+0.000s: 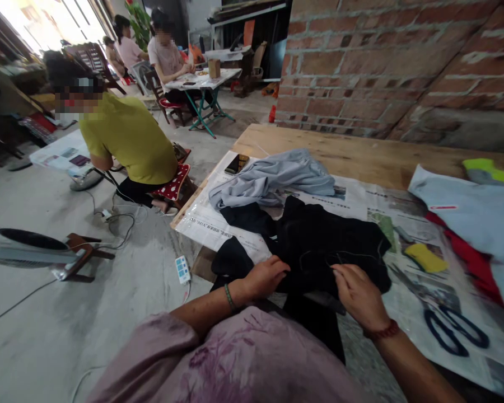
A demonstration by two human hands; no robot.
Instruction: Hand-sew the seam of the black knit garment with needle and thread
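A black garment (331, 232) lies bunched over the near edge of the newspaper-covered table, part of it hanging toward my lap. My left hand (267, 277) is closed on its near edge, fingers pinched into the cloth. On the right, my right hand (356, 291) pinches at the same garment, thumb and forefinger together; a thin dark tip shows by the fingers, too small to name. Pale piping runs across the black cloth. Just behind it rests a crumpled light grey garment (277, 176). Large scissors (445, 319) with dark blue handles lie right of my right hand.
A phone (237, 164) lies at the table's far left corner. Yellow cloth (426, 257) and a pale blue garment (466, 218) are to the right. On the floor at left are a fan (29, 246) and a power strip (182, 270). A person in yellow-green (130, 137) sits nearby.
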